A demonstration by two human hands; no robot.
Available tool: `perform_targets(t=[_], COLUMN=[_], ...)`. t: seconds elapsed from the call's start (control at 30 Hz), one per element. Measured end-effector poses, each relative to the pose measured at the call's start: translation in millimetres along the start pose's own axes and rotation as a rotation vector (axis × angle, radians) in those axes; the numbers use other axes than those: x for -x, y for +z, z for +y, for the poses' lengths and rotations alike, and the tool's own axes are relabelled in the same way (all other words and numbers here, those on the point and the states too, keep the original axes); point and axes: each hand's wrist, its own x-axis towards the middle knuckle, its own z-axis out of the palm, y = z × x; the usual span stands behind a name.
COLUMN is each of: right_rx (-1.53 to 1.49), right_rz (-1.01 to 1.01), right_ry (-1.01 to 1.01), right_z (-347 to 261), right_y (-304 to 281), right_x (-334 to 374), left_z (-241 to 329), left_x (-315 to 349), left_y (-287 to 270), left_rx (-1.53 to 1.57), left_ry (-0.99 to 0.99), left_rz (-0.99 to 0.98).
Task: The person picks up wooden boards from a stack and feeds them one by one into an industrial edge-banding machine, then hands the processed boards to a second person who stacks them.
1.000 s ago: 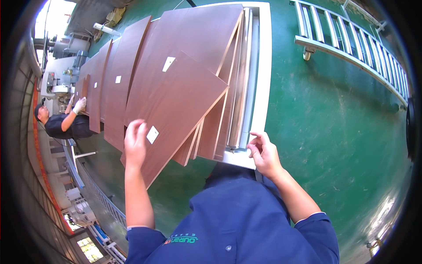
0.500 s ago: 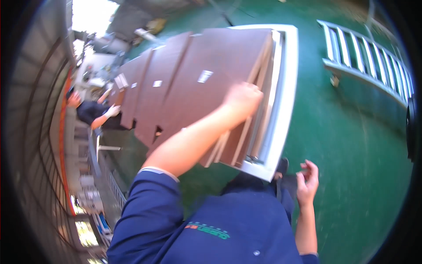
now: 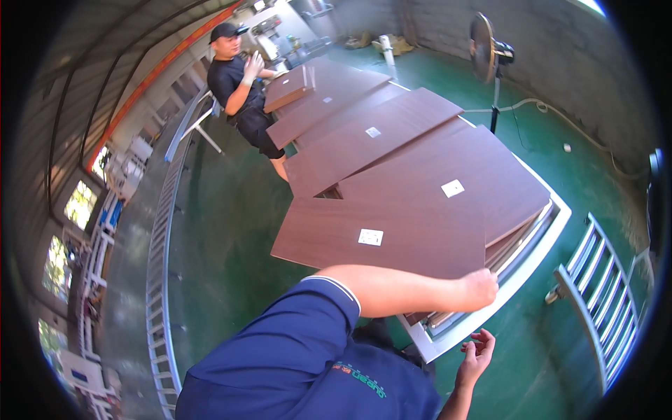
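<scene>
Several flat brown panels [image 3: 448, 168], each with a small white label, lie fanned out over a long white-framed table [image 3: 521, 273]. The closest brown panel [image 3: 322, 231] sits askew, its left end sticking out past the others. My left arm reaches across in front of it. At its right edge, near the table's corner, my left hand [image 3: 479, 289] is closed in a fist-like grip; the fingertips are hidden. Just off the table's near corner, my right hand [image 3: 478, 357] hangs with its fingers loosely bent and apart, holding nothing.
At the table's far end stands a co-worker [image 3: 241, 91] with gloved hands beside a thicker stack of panels [image 3: 288, 87]. A roller conveyor [image 3: 595, 294] stands to the right, a long one [image 3: 162, 280] to the left. A pedestal fan [image 3: 484, 49] stands beyond the table.
My view has swung, so the co-worker and fan show clearly. My left hand has come from the stack's upper edge down to the near panel's right edge. That panel now lies askew.
</scene>
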Motion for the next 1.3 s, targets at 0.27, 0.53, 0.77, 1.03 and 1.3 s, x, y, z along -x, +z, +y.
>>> perform_targets(t=[0.27, 0.53, 0.77, 1.03, 1.3], right_rx=[-0.161, 0.119, 0.962, 1.127, 0.850], right_rz=[-0.005, 0.038, -0.029, 0.102, -0.132], right_ry=[0.221, -0.038, -0.312, -0.281, -0.290], right_z=[-11.9, -25.9, -92.8, -77.7, -93.6], right_y=[43.2, 54.4, 137.2, 128.0, 95.6], right_x=[-34.6, -87.7, -126.0, -202.6, -452.1], left_z=[-5.0, -104.0, -154.7, -122.3, -87.8], left_x=[25.6, 251.3, 539.3, 438.9, 322.0], left_y=[0.9, -35.8, 61.6, 33.5, 28.1], left_rx=[0.215, 0.573, 0.693, 1.798, 2.318], left_ry=[-0.134, -0.814, -1.978, -1.656, -1.441], left_rz=[0.243, 0.740, 0.371, 0.763, 0.994])
